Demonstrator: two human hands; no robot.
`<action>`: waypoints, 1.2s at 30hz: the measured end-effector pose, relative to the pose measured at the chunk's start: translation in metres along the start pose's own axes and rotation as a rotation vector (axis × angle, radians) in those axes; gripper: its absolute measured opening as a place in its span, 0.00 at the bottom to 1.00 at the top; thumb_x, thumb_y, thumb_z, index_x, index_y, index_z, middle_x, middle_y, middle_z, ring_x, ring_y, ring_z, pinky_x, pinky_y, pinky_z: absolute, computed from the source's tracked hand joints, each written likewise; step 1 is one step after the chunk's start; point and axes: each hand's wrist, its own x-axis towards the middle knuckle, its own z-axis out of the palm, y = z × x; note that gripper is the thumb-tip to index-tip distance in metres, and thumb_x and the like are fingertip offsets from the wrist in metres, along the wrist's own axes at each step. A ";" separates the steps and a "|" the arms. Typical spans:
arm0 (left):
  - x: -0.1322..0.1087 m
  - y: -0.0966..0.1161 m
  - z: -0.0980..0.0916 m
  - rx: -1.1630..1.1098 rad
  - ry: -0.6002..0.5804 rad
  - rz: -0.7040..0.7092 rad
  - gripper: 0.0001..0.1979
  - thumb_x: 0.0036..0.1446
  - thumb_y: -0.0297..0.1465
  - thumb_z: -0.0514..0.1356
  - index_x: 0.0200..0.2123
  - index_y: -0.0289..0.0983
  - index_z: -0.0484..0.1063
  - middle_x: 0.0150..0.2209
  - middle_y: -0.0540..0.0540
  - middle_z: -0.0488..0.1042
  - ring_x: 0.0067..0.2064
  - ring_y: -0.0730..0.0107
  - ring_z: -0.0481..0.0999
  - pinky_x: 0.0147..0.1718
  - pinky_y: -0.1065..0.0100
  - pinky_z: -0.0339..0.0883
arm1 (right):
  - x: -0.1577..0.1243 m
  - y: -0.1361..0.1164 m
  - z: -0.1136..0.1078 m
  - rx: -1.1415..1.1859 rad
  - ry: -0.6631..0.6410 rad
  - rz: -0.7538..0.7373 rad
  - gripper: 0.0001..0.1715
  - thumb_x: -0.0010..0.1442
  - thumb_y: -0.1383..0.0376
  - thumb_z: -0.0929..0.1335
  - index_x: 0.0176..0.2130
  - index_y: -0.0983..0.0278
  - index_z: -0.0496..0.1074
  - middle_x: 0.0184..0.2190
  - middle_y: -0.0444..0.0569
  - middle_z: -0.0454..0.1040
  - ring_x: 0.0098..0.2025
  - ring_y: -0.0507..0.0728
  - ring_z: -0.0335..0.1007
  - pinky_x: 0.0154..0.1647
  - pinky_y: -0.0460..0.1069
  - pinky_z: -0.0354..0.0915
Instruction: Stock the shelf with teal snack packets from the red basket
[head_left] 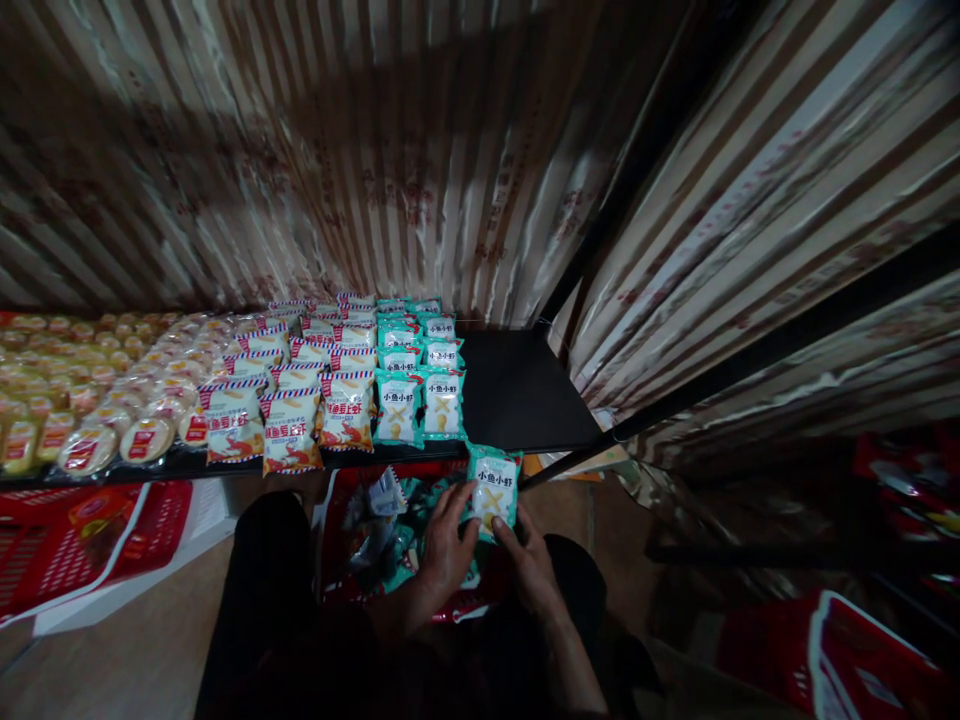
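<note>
A teal and white snack bag (493, 490) is held upright between my two hands, just in front of the shelf's front edge. My left hand (448, 545) grips its left side, and my right hand (527, 560) grips its lower right with the thumb on the front. Below my hands, a red basket (330, 520) holds more teal bags and some striped ones. On the black shelf (525, 385), teal bags (443, 405) like the held one stand in two rows. Left of them are rows of white bags with striped tops (291, 430).
Round wrapped cakes (146, 438) and yellow wrapped packs (21, 445) fill the shelf's left part. Striped sheeting (420, 170) hangs behind, with a dark metal frame bar (720, 360) at the right. Other red baskets stand at the lower left (45, 550) and lower right (870, 660).
</note>
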 end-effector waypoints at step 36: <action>0.158 0.064 0.056 0.177 0.178 0.009 0.28 0.55 0.25 0.50 0.61 0.29 0.59 0.61 0.36 0.63 0.62 0.57 0.61 0.63 0.58 0.53 | 0.174 -0.103 -0.001 -0.139 0.038 -0.311 0.39 0.46 0.52 0.75 0.54 0.60 0.68 0.49 0.49 0.75 0.50 0.61 0.70 0.56 0.58 0.64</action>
